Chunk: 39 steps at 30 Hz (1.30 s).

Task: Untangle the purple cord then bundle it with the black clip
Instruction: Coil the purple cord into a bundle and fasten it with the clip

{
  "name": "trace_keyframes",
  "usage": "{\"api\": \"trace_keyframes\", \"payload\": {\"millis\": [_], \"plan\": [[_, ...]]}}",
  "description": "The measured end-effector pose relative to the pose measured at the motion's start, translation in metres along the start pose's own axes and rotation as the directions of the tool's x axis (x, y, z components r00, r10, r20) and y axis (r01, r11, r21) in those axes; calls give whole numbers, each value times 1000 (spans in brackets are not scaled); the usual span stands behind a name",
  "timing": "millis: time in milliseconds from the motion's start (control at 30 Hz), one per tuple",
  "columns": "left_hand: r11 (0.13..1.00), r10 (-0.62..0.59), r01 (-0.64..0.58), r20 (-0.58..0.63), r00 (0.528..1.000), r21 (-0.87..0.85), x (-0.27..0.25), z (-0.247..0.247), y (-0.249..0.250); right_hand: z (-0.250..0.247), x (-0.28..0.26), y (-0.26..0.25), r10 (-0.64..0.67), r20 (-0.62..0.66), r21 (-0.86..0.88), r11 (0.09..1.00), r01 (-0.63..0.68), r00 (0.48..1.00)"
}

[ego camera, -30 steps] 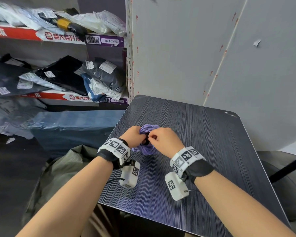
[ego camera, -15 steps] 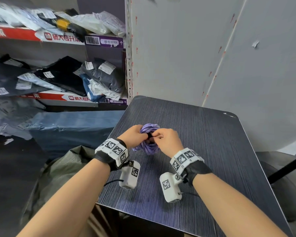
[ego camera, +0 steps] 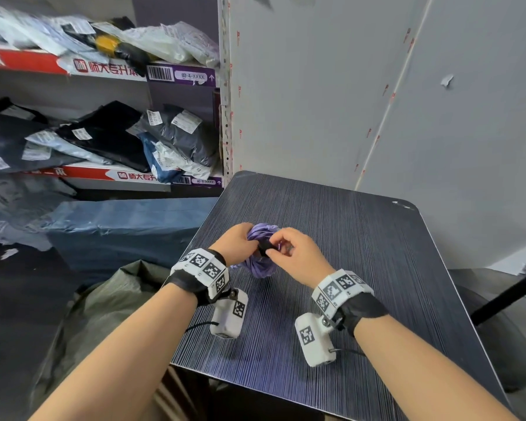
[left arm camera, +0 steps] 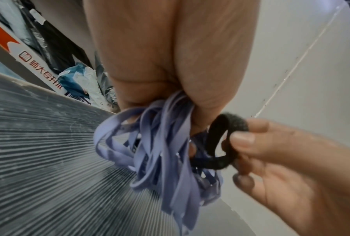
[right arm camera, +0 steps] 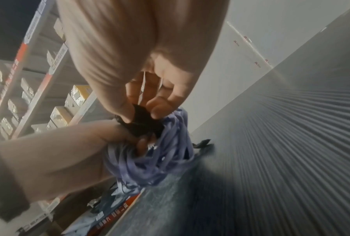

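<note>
The purple cord (ego camera: 260, 262) is gathered into a bundle of flat loops (left arm camera: 160, 153) over the middle of the dark striped table (ego camera: 362, 238). My left hand (ego camera: 236, 243) grips the top of the bundle (right arm camera: 149, 162) in its fist. A black fuzzy strap, the clip (left arm camera: 220, 143), curls around the bundle's side. My right hand (ego camera: 289, 253) pinches the clip (right arm camera: 143, 123) between thumb and fingers, right against the left hand. In the head view the clip (ego camera: 266, 247) shows as a small black patch between the two hands.
A grey wall (ego camera: 377, 101) stands just behind the table. Shelves (ego camera: 104, 71) with bagged parcels are at the left, a blue wrapped bundle (ego camera: 119, 232) below them. A grey-green bag (ego camera: 104, 305) lies by the table's near left corner. A dark chair seat (ego camera: 504, 338) sits at the right.
The right hand has drawn slightly to the right and turned, so the black clip now shows between the hands. The left hand keeps its grip on the cord bundle.
</note>
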<state>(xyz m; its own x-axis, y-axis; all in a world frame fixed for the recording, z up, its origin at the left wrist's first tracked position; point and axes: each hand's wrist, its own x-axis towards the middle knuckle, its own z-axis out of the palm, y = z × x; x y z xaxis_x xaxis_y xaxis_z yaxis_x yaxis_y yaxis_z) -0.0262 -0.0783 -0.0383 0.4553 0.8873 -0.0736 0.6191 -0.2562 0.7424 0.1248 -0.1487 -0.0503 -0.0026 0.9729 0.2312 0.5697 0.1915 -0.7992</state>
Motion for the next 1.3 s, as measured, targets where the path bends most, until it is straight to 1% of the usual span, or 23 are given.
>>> {"api": "trace_keyframes", "payload": {"millis": [133, 233, 300, 333, 367, 433, 467, 533, 633, 700, 800, 867, 933, 1033, 1133, 1200, 1233, 1300], "plan": [[999, 20, -22, 33, 999, 48, -2, 5, 0, -7, 5, -10, 37, -15, 222, 974, -33, 999], [995, 45, -55, 109, 993, 86, -5, 8, 2, -9, 8, -21, 92, -13, 415, 906, -79, 996], [991, 72, -87, 141, 987, 100, -7, 11, 3, -10, 12, -25, 134, -16, 481, 870, -110, 991], [989, 83, -101, 156, 984, 110, -7, 12, 5, -10, 15, -26, 145, -24, 480, 870, -116, 989], [985, 95, -118, 173, 980, 125, -9, 13, 8, -10, 18, -25, 151, -49, 441, 890, -114, 987], [977, 117, -148, 199, 973, 152, -10, 15, 13, -10, 24, -22, 134, -120, 279, 955, -96, 984], [974, 125, -160, 204, 971, 163, -10, 15, 14, -11, 27, -20, 125, -141, 218, 972, -92, 982], [968, 140, -177, 201, 970, 178, -10, 15, 15, -11, 32, -19, 129, -150, 166, 981, -104, 980], [965, 146, -179, 177, 973, 189, -6, 15, 15, -9, 35, -16, 191, -131, 117, 977, -176, 973], [964, 162, -188, 146, 976, 190, -7, 15, 17, -8, 35, -14, 194, -126, 89, 979, -183, 973], [964, 189, -202, 91, 978, 174, -8, 18, 18, -7, 33, -13, 89, -119, -10, 996, -91, 989], [964, 200, -209, 67, 978, 167, -9, 18, 20, -6, 31, -14, 28, -97, -46, 998, -33, 995], [967, 209, -214, 51, 977, 139, -7, 15, 20, -8, 28, -15, -2, -52, -61, 998, -2, 999], [970, 208, -214, 64, 976, 117, -5, 11, 18, -12, 20, -13, -36, 51, -95, 995, 41, 998], [976, 193, -197, 57, 980, 88, -4, 10, 16, -13, 12, -10, -80, 115, -250, 962, 107, 990], [982, 175, -177, 31, 984, 70, -4, 10, 17, -11, 11, -9, -80, 115, -346, 931, 115, 990], [985, 161, -162, 7, 987, 54, -4, 9, 16, -10, 11, -9, -71, 96, -365, 925, 102, 993], [992, 121, -122, -25, 992, -31, -3, 9, 12, -9, 11, -7, -36, 55, -356, 933, 53, 998]]}}
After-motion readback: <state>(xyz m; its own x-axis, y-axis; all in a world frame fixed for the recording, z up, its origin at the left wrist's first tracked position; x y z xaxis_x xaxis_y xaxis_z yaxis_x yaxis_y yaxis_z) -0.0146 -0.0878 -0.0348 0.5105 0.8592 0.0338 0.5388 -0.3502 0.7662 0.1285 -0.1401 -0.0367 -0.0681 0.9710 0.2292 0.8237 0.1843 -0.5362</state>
